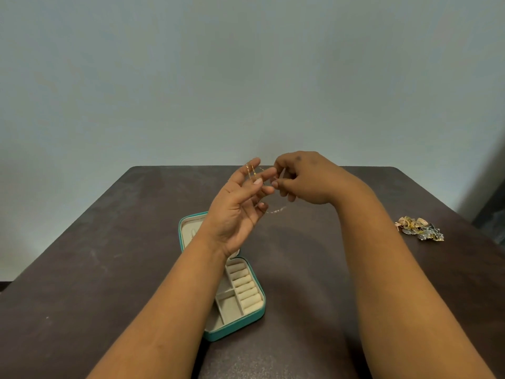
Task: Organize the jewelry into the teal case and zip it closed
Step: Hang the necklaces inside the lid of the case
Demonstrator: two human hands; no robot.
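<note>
Lying open on the dark counter (109,269) at 6 o'clock from the hands, the teal case (247,322) is seen from the head view with a cream lining, a row of padded ring rolls and small square compartments; its lid half is partly hidden by the left forearm. A thin gold chain (250,172) is draped over the spread, relaxed fingers of the left hand (237,212), palm up. One end is pinched by the curled fingers of the right hand (303,179). A heap of jewelry (419,228) is seen at 3 o'clock, well apart.
</note>
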